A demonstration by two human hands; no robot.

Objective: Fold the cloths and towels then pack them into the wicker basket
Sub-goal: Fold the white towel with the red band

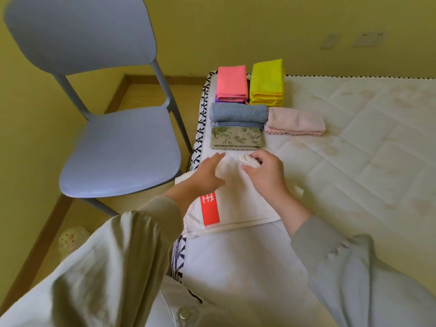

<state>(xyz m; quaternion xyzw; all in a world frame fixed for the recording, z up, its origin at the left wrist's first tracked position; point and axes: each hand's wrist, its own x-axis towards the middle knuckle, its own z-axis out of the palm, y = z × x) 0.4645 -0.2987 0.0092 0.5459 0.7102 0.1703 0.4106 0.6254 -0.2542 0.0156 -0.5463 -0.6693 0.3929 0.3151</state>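
Inspection subject: white towel [238, 204], lying at centre frame on the left edge of a quilted mattress [354, 149]. Its hemmed near edge runs across the frame, rising slightly to the right. The cloth stretches from that hem up-frame toward the folded pile. A red label [210, 207] sits near its left side, long axis pointing up-frame. One corner overhangs the mattress edge at left. The towel's true long axis cannot be fixed, as the hands cover its middle.

Left hand [208, 173]: fingers straight, palm down, resting flat on the towel.

Right hand [264, 171]: fingers and thumb curled round a bunched fold at the towel's far end, gripping it.

Folded items, up-frame of the hands:
- green patterned cloth [236, 138], long axis across the frame.
- blue towel [238, 113], just beyond it, same orientation, lying on a striped cloth [236, 124].
- pale pink towel [295, 121], to the right, long axis across the frame.
- pink cloth [232, 82] and yellow cloth [267, 79], side by side at the far edge, long axes up-frame.

Grey-blue chair [118, 149] stands left of the mattress.
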